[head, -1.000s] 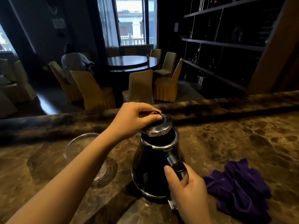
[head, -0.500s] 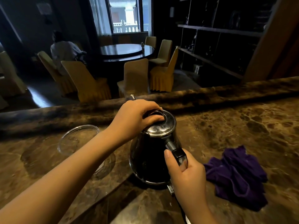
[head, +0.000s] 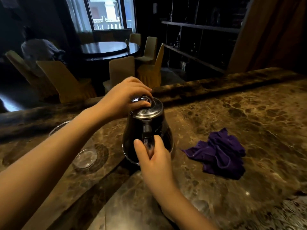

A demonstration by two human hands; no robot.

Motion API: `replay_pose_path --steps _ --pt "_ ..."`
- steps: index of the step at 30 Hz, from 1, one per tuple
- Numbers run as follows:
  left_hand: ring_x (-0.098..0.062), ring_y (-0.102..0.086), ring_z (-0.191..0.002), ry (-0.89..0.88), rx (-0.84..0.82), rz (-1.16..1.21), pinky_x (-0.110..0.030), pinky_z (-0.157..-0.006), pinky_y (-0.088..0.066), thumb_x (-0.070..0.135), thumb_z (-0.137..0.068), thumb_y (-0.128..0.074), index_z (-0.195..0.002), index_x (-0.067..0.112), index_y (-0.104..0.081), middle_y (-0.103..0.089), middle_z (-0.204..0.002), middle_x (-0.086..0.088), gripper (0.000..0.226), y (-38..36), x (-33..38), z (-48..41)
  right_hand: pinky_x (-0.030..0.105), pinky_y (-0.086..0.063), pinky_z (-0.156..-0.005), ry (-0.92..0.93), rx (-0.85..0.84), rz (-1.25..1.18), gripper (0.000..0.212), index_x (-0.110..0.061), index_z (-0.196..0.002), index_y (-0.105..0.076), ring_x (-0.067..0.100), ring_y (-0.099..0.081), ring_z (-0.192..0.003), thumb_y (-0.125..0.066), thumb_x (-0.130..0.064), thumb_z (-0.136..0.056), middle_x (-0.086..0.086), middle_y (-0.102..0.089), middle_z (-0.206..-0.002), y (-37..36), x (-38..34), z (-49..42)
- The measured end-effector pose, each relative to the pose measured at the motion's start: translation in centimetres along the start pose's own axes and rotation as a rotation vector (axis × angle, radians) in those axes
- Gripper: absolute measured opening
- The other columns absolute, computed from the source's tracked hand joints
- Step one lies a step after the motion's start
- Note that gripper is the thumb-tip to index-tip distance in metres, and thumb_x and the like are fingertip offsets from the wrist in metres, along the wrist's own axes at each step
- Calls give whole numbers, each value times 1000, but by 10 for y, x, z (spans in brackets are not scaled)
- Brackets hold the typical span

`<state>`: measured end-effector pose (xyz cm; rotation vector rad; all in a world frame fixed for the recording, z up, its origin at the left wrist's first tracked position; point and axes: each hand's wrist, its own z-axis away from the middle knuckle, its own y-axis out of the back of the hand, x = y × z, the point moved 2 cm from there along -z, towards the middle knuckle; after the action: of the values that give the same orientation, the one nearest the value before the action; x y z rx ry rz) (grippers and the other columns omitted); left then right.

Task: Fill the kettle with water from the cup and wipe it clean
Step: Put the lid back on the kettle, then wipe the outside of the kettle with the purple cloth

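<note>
A dark, shiny kettle (head: 162,130) stands upright on the brown marble counter (head: 240,113). Its silver lid (head: 147,110) sits flat on the kettle's mouth. My left hand (head: 123,95) rests on top of the lid, fingers gripping its ring knob. My right hand (head: 154,156) wraps the black handle on the near side. A clear glass cup (head: 84,155) stands to the kettle's left, mostly hidden behind my left forearm. A crumpled purple cloth (head: 219,151) lies on the counter to the right of the kettle.
The counter has a raised ledge (head: 216,83) along its far edge. Beyond it are a round dark table (head: 109,48), yellow-covered chairs (head: 66,80), a seated person (head: 38,48) at the far left, and dark shelves (head: 199,39) on the right.
The lid, tilted above the kettle's opening a second ago, has been lowered by my left hand and now sits closed on the kettle. My right hand has stayed on the handle.
</note>
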<state>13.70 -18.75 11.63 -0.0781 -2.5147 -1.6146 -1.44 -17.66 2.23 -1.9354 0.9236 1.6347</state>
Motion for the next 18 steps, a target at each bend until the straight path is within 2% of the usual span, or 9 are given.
replay_pose_path --steps 2,3,5,6,9,11,14,16,18 --pt "-24 -44 -116 32 111 -86 -29 -90 -34 29 -82 -59 -118 19 -58 -60 -121 -5 38 1 8 8 17 -45 -71 -15 -97 76 25 -27 -103 -51 2 -57 -87 -50 -47 -87 -10 -59 -95 3 7 5" --pt "-22 -45 -111 83 217 -73 -25 -87 -32 31 -83 -57 -118 18 -56 -60 -117 -5 37 1 15 17 14 -43 -75 -2 -112 138 30 -28 -103 -51 1 -55 -91 -46 -53 -87 -9 -58 -99 12 10 5" --pt "-17 -49 -94 216 446 81 -20 -74 -35 35 -86 -55 -106 17 -57 -59 -100 -1 27 0 35 44 11 -39 -75 96 -51 304 35 -28 -96 -56 -1 -52 -90 -38 -57 -88 -10 -57 -96 43 15 3" --pt "-16 -51 -84 275 511 182 -22 -69 -39 37 -85 -54 -98 17 -56 -58 -91 0 24 -4 46 60 15 -39 -77 143 6 438 35 -27 -93 -58 2 -52 -90 -37 -54 -88 -9 -58 -93 65 19 1" --pt "-14 -54 -70 446 447 338 -29 -59 -45 52 -79 -53 -88 21 -48 -55 -78 2 33 -26 71 98 36 -43 -83 94 141 1066 34 -20 -95 -63 20 -52 -97 -43 -47 -88 -2 -63 -98 138 34 -10" --pt "-10 -55 -70 542 336 365 -29 -58 -46 57 -75 -56 -91 22 -47 -56 -79 3 40 -41 79 106 41 -42 -86 -49 59 1301 34 -20 -102 -62 27 -49 -103 -51 -47 -85 4 -62 -106 170 45 -11" --pt "-1 -55 -63 608 265 432 -15 -53 -40 43 -77 -60 -85 21 -51 -58 -72 7 26 -53 86 101 40 -37 -90 -70 -149 1407 43 -21 -114 -58 26 -42 -113 -62 -47 -79 1 -54 -119 183 60 -2" --pt "1 -54 -58 626 273 486 -11 -49 -39 33 -81 -60 -75 13 -54 -58 -65 2 22 -56 87 98 41 -39 -84 25 -146 1418 37 -19 -108 -62 27 -47 -108 -71 -36 -75 3 -57 -115 184 66 3" --pt "-5 -57 -60 643 283 515 -13 -50 -41 31 -83 -58 -77 7 -57 -62 -69 -6 24 -58 83 101 39 -41 -73 159 -49 1385 21 -17 -90 -66 28 -55 -94 -76 -20 -72 4 -65 -98 188 70 3"
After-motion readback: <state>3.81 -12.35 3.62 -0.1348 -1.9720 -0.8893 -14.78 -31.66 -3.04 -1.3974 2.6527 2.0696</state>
